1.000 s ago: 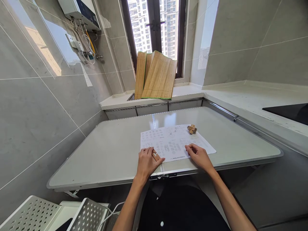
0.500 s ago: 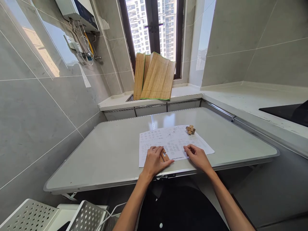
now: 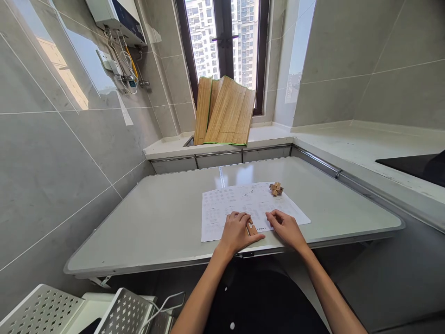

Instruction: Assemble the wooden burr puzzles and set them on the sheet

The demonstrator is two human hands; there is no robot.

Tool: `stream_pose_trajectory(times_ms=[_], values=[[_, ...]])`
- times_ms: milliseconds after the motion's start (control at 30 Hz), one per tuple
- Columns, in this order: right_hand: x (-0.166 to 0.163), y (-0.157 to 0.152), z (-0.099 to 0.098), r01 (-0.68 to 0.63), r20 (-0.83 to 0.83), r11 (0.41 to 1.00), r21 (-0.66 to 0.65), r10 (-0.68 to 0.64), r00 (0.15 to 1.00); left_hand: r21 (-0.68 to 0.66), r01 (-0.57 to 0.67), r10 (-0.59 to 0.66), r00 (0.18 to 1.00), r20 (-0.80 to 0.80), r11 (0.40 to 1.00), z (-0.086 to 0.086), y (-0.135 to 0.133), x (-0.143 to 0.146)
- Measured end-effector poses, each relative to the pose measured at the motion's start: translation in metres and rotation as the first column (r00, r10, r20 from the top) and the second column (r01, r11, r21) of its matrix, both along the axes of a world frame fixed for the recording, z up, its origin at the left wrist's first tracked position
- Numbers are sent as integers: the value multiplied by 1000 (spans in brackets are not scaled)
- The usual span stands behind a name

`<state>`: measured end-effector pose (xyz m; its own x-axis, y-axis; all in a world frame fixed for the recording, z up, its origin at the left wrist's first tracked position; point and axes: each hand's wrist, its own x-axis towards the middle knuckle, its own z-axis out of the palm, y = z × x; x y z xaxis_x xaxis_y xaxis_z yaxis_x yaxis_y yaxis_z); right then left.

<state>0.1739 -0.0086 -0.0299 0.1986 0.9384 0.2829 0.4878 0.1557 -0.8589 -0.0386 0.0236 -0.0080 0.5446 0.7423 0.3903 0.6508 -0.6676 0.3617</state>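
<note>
My left hand (image 3: 239, 232) is closed around notched wooden puzzle pieces (image 3: 251, 227) over the near edge of a printed sheet (image 3: 219, 213); its palm hides part of them, so I cannot tell how many there are. To its right, my right hand (image 3: 284, 225) rests with curled fingers by the sheet's near right side, thumb and fingertips pressed together. Whether anything tiny sits in that pinch is hidden. An interlocked wooden burr puzzle (image 3: 276, 189) stands on the sheet's far right corner, beyond both hands.
The sheet lies on a pale folding table (image 3: 156, 218). Behind it runs a white counter ledge (image 3: 267, 134) with a metal rail, where a folded bamboo mat (image 3: 231, 111) leans against the window. White perforated baskets (image 3: 121, 313) stand below at the lower left.
My left hand has slid right with the wooden pieces, closer to my right hand. The right hand and the burr puzzle have stayed in place; the view shifted slightly.
</note>
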Motion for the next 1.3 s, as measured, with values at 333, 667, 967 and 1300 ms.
stream_pose_trajectory(times_ms=[333,667,967,1300], values=[[-1,0,0,-11,22,1000,2,11,1000,-6,23,-23,999,23,1000,-1,-5,-8],[-4,-4,7,-158,74,987,-17,159,984,-127,43,-32,996,83,991,5,-16,-52],[-5,-5,10,-346,115,937,-54,350,930,-203,28,2,989,147,979,3,-24,-59],[-3,-2,3,-437,223,898,-41,435,873,-185,-35,68,982,178,982,1,-31,-57]])
